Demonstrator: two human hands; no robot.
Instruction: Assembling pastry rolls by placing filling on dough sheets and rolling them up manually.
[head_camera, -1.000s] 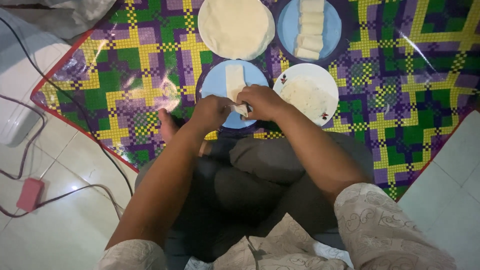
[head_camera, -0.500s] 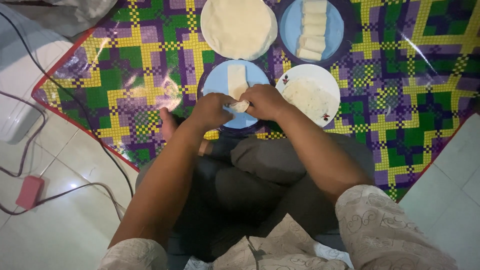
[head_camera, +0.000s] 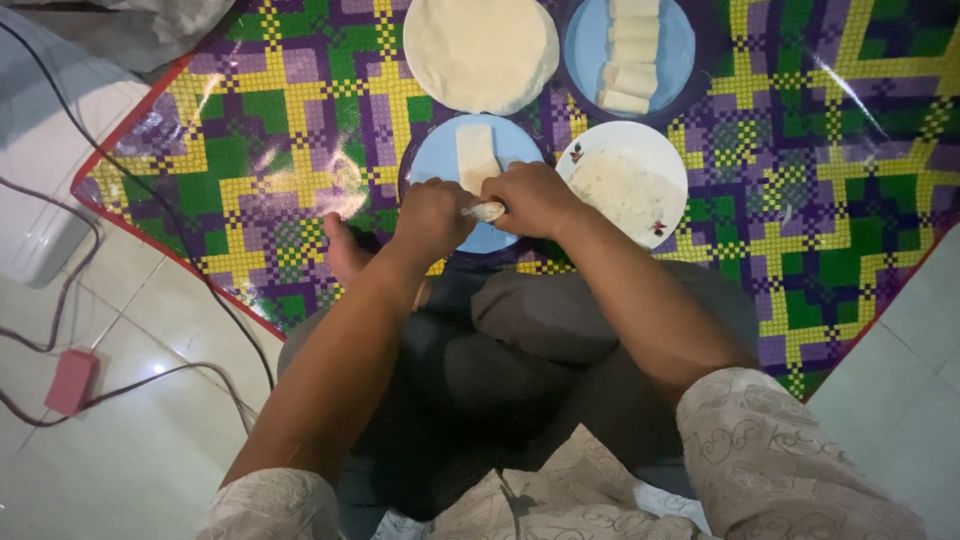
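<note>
The left hand (head_camera: 432, 218) and the right hand (head_camera: 535, 198) meet over the near edge of a round pale-blue plate (head_camera: 436, 157), fingers curled in narrowly and pinching between them a small, pale, soft roll of wrapper (head_camera: 487, 211), of which only a short stretch shows between the knuckles. On the same plate, just beyond the hands, lies a flat rectangular strip of thin cream wrapper (head_camera: 476, 155), matte and smooth. To the right, touching distance from the right hand, a glossy white plate (head_camera: 668, 165) with small printed motifs at its rim holds a rough, crumbly pale filling (head_camera: 622, 188). Farther off sits a stack of round, floppy, cream wrapper sheets (head_camera: 481, 50), and beside it a 2nd blue plate (head_camera: 583, 45) carries about 4 finished cylindrical rolls (head_camera: 628, 60) laid side by side. All of this rests on a shiny plastic mat (head_camera: 280, 130) woven in purple, green and yellow checks with a red border. Around it is a glossy white tiled floor (head_camera: 130, 450), crossed by dark cables (head_camera: 150, 380) and a small red block (head_camera: 72, 381). The person sits cross-legged, with a bare foot (head_camera: 345, 255) at the mat's edge.
</note>
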